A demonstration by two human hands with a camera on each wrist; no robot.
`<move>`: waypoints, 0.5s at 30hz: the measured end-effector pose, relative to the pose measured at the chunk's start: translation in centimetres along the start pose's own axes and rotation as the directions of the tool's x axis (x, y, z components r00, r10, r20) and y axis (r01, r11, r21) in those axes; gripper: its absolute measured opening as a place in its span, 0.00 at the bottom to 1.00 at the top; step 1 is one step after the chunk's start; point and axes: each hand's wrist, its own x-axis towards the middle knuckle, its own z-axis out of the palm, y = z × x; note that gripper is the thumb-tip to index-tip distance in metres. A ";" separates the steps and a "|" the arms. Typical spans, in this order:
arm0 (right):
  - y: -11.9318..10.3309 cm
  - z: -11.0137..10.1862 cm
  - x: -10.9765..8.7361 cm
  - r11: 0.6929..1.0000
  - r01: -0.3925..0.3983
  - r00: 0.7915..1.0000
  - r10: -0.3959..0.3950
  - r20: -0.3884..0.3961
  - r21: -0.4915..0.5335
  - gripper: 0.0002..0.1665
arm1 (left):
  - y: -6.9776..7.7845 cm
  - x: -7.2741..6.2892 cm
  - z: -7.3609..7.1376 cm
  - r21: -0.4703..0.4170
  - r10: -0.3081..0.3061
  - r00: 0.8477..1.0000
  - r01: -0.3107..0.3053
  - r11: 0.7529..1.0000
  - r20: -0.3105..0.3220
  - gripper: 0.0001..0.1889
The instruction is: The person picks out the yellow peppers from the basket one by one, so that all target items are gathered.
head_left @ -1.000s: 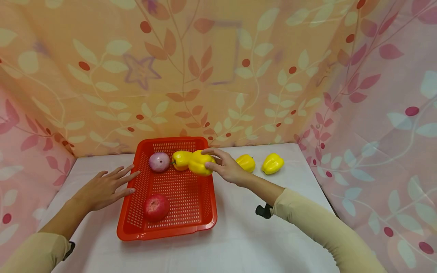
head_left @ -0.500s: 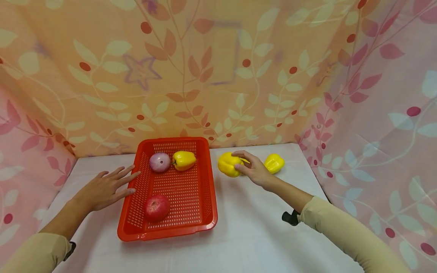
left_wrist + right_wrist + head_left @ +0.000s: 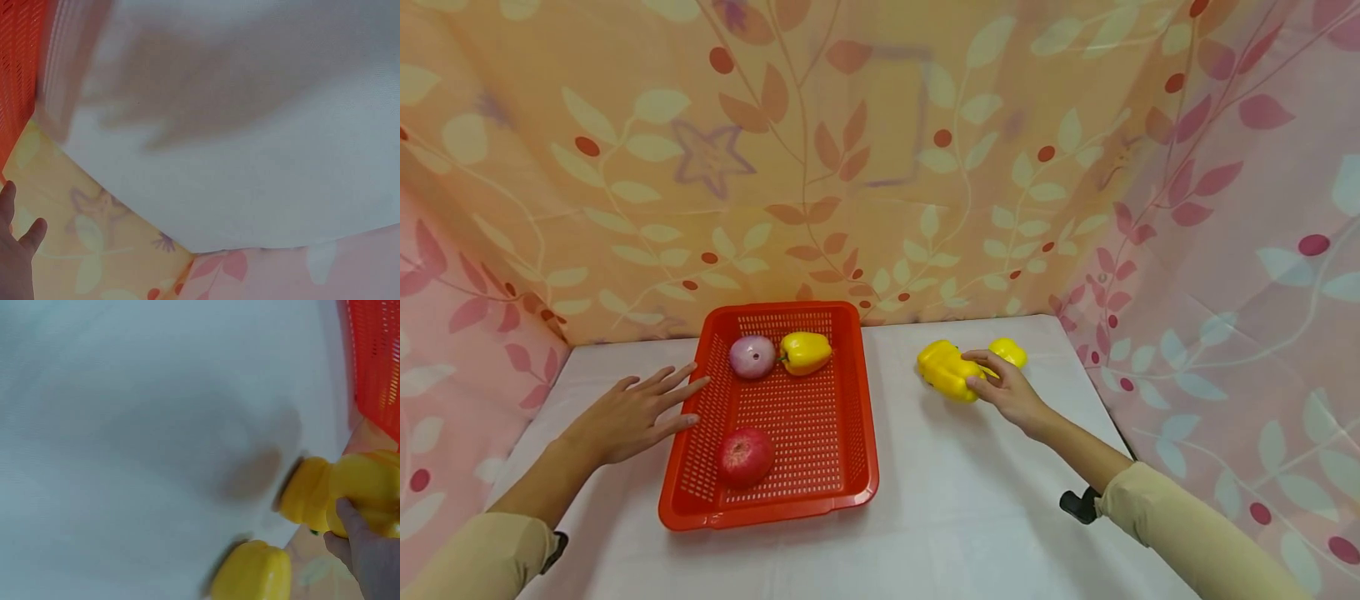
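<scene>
My right hand (image 3: pixel 1013 398) holds a yellow bell pepper (image 3: pixel 960 383) by its right side, thumb in front, to the right of the red basket (image 3: pixel 867 442). In the head view this pepper partly covers a second yellow bell pepper (image 3: pixel 934 358) on the table. The right wrist view shows the held pepper (image 3: pixel 365 481) between thumb and fingers. A third yellow bell pepper (image 3: pixel 1009 350) lies just beyond the hand, partly hidden by it. With fingers spread and nothing held, my left hand (image 3: pixel 628 417) is at the basket's left rim.
Inside the basket are a purple onion-like ball (image 3: pixel 752 357), a yellow bell pepper (image 3: pixel 806 353) and a red pomegranate-like fruit (image 3: pixel 747 457). A white cloth covers the table (image 3: pixel 925 517). Patterned curtains (image 3: pixel 820 167) close off the back and sides.
My right hand has carried its bell pepper from over the basket's right side rightward, to in front of the bell peppers on the table. The left hand has stayed in place.
</scene>
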 end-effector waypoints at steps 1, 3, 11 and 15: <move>0.4 -0.2 -0.2 1.000 -0.007 1.000 0.007 -0.001 -0.001 0.28 | 0.0 0.0 0.0 -0.001 -0.002 1.000 0.002 1.000 0.003 0.38; 1.3 -0.6 -0.7 1.000 -0.022 1.000 0.022 -0.005 -0.004 0.28 | -0.1 -0.1 0.1 -0.002 -0.004 1.000 0.004 1.000 0.007 0.38; 4.2 -2.6 -2.4 0.999 -0.051 0.997 0.051 -0.058 0.003 0.29 | -0.1 0.0 0.2 0.000 -0.001 1.000 0.001 1.000 0.010 0.38; 5.2 -3.7 -2.7 0.998 -0.059 0.995 0.060 -0.076 0.013 0.29 | -0.1 0.1 0.1 -0.006 -0.003 1.000 0.003 1.000 0.011 0.38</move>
